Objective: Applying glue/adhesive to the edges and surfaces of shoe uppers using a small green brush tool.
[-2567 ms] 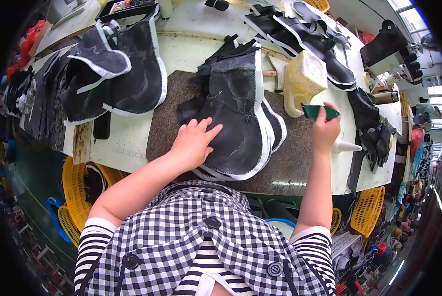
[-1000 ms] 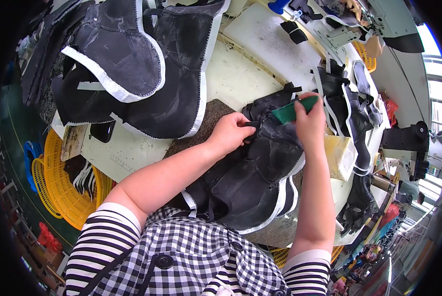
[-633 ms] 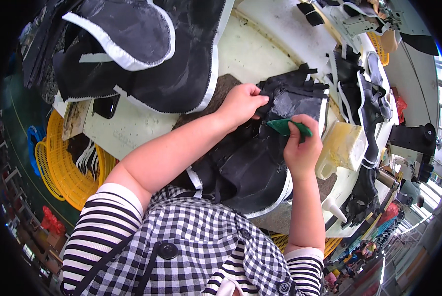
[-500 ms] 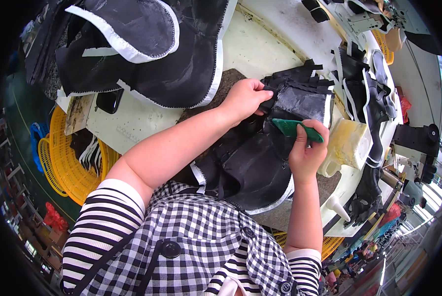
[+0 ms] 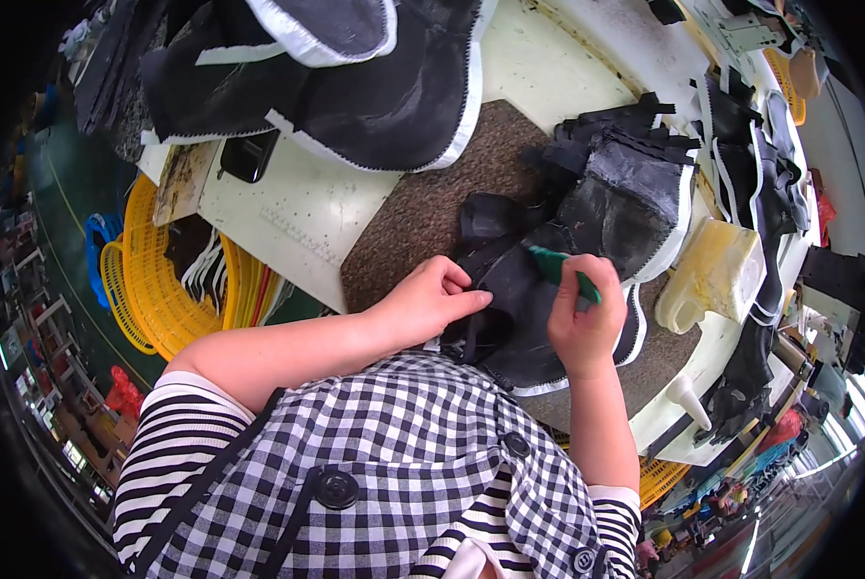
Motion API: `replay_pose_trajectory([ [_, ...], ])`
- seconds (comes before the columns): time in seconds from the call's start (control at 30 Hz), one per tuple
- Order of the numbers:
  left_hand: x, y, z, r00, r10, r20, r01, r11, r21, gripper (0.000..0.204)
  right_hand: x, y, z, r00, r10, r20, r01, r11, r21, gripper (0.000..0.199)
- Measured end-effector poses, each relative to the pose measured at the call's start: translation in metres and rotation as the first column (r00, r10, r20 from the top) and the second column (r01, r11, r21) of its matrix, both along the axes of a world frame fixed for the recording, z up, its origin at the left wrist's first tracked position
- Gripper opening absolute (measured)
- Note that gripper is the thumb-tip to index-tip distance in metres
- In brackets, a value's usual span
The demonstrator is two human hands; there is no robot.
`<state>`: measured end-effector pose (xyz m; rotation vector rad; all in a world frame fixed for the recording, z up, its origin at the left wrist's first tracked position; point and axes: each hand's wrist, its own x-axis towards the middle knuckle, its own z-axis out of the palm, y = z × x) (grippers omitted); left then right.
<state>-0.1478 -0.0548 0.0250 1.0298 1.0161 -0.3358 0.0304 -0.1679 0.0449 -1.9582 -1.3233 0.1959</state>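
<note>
A green scraper (image 5: 546, 261) tilts against white-edged black material (image 5: 524, 323) on a brown slab (image 5: 432, 198).

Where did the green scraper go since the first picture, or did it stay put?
Yes, it moved left. The green scraper was close beside the yellowish container; now it is left of that, over the black piece.

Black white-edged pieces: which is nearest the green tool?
The middle piece, beneath the green tool in the right hand; the other pieces lie farther off, upper left and right.

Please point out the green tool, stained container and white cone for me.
Green tool (image 5: 548, 263): head view, flat exposed end.
Stained container (image 5: 717, 271): head view, yellowed side.
White cone (image 5: 688, 400): head view, its middle.
</note>
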Motion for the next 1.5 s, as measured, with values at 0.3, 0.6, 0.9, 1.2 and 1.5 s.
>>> replay_pose_trajectory([
  [0.3,-0.011,-0.015,-0.003,0.928,0.369,0.053,-0.354,0.917,-0.185,0.036,-0.015,0.018,0.025,0.831,-0.162,-0.532,0.017,0.964,-0.267,0.020],
  [0.6,-0.011,-0.018,0.001,0.934,0.346,0.086,-0.331,0.931,-0.154,0.034,-0.017,0.012,0.023,0.984,0.121,-0.130,-0.148,0.965,-0.219,0.026],
  [0.9,-0.013,-0.019,-0.003,0.925,0.359,0.125,-0.345,0.931,-0.122,0.032,-0.018,-0.018,0.013,0.847,0.502,0.172,-0.504,0.863,-0.037,0.018],
  [1.2,-0.002,0.009,-0.007,0.935,0.121,0.333,-0.268,0.856,0.442,0.022,0.033,-0.001,0.016,0.919,0.284,0.274,-0.268,0.959,-0.095,0.024],
  [1.5,0.118,0.039,-0.014,0.771,0.474,0.425,-0.503,0.863,-0.050,0.034,0.051,-0.007,0.017,0.975,-0.180,-0.126,0.191,0.978,0.082,0.021],
])
